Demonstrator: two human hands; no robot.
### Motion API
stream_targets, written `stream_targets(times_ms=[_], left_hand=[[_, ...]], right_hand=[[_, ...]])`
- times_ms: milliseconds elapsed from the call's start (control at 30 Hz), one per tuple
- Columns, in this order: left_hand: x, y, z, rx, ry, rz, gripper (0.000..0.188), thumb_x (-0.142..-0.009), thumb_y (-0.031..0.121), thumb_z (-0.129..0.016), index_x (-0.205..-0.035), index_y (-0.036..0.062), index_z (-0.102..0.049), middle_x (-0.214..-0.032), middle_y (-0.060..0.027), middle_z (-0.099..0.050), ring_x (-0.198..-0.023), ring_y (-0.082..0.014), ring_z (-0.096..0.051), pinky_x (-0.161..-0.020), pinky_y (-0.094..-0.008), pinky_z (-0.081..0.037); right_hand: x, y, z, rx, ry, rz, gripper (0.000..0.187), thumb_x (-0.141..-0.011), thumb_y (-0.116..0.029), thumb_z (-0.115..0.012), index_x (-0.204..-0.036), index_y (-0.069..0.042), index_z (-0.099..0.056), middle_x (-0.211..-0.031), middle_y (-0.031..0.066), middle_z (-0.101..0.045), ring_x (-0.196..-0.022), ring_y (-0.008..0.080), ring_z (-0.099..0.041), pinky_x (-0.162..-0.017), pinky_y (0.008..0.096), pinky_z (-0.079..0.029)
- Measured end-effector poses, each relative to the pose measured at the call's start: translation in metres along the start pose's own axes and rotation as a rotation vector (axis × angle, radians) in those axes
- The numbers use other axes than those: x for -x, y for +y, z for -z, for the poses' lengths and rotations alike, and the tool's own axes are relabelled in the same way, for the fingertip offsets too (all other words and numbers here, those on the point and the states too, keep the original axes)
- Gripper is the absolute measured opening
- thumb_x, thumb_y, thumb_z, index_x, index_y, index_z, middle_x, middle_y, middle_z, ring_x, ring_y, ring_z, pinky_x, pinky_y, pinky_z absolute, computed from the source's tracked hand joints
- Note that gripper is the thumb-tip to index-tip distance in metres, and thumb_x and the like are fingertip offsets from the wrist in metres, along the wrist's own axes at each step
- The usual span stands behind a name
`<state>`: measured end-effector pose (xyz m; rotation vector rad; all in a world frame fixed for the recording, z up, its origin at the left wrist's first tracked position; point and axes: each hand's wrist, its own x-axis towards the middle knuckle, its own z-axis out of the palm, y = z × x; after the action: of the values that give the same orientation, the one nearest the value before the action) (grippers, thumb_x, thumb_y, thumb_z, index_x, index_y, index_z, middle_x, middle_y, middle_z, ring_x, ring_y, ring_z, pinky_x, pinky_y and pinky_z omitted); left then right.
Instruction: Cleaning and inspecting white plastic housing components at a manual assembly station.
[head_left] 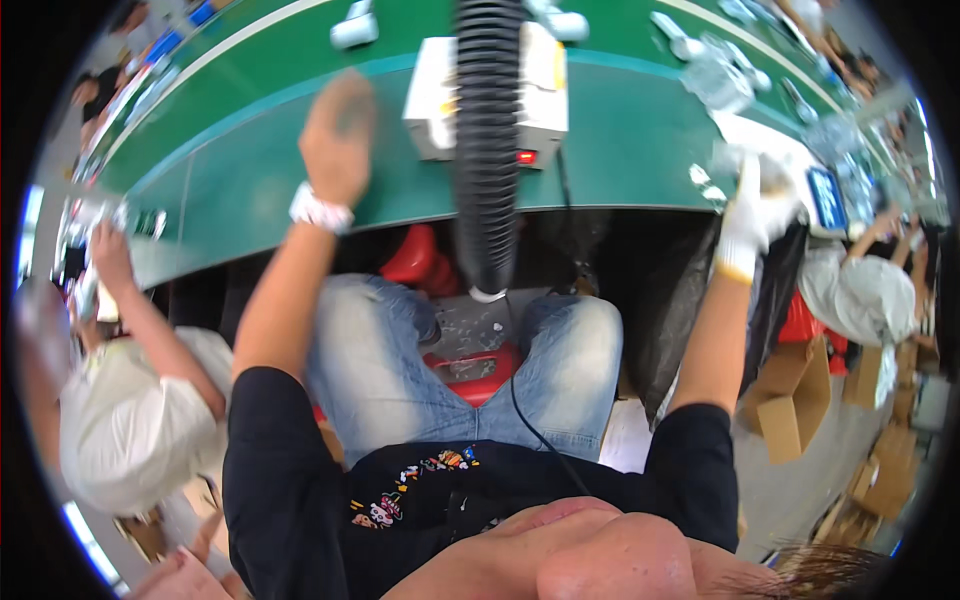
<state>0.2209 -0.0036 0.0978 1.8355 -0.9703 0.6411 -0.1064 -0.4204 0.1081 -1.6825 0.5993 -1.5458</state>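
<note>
My left hand (340, 135) is bare, with a white band at the wrist. It is over the green worktable (270, 190), left of a white box-shaped device (430, 130) with a small red display. Motion smears its fingers, and I see nothing clearly held in it. My right hand (755, 220), in a white knit glove, is at the table's right edge. Its fingertips run into blurred clear plastic (775, 170), so I cannot tell whether they grip it. Small white scraps (705, 180) lie just left of the glove. Beside it on the right is a phone-like screen (826, 198).
A black corrugated hose (487, 130) hangs in front of the device. Clear plastic parts (718, 80) lie on the green belt (620, 35) at the back. Co-workers sit at both sides; one's arm (150, 300) reaches in at left. Cardboard boxes (790, 400) stand at right.
</note>
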Motion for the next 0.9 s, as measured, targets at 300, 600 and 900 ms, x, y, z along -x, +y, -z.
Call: stream_targets(times_ms=[300, 600, 900], left_hand=[[0.169, 0.134, 0.006, 1.468, -0.329, 1.326, 0.053, -0.11, 0.044, -0.043, -0.148, 0.0074, -0.042, -0.145, -0.0138, -0.055, -0.133, -0.0261, -0.055, -0.112, -0.0459, -0.043], [0.187, 0.134, 0.0, 1.457, -0.361, 0.976, 0.059, -0.108, 0.044, -0.048, -0.153, 0.0065, -0.039, -0.146, -0.0151, -0.055, -0.132, -0.0298, -0.056, -0.117, -0.0471, -0.038], [0.202, 0.13, -0.004, 1.295, -0.458, 0.785, 0.036, -0.103, 0.029, -0.065, -0.129, 0.0082, -0.053, -0.121, -0.0143, -0.071, -0.117, -0.0263, -0.067, -0.104, -0.0422, -0.051]], right_hand=[[0.26, -0.158, -0.094, -0.24, -0.746, -0.279, 0.077, -0.079, -0.014, -0.084, -0.145, -0.003, -0.046, -0.124, 0.0152, -0.067, -0.112, 0.0218, -0.067, -0.097, 0.0356, -0.053], [0.299, -0.146, -0.091, 0.065, -0.856, -0.301, 0.046, -0.083, -0.026, -0.082, -0.121, -0.007, -0.064, -0.102, 0.0094, -0.074, -0.092, 0.0223, -0.074, -0.084, 0.0357, -0.058], [0.262, -0.143, -0.034, 0.306, -1.188, -0.155, 0.027, -0.085, -0.023, -0.079, -0.101, -0.004, -0.071, -0.087, 0.0132, -0.074, -0.079, 0.0288, -0.073, -0.076, 0.0363, -0.059]])
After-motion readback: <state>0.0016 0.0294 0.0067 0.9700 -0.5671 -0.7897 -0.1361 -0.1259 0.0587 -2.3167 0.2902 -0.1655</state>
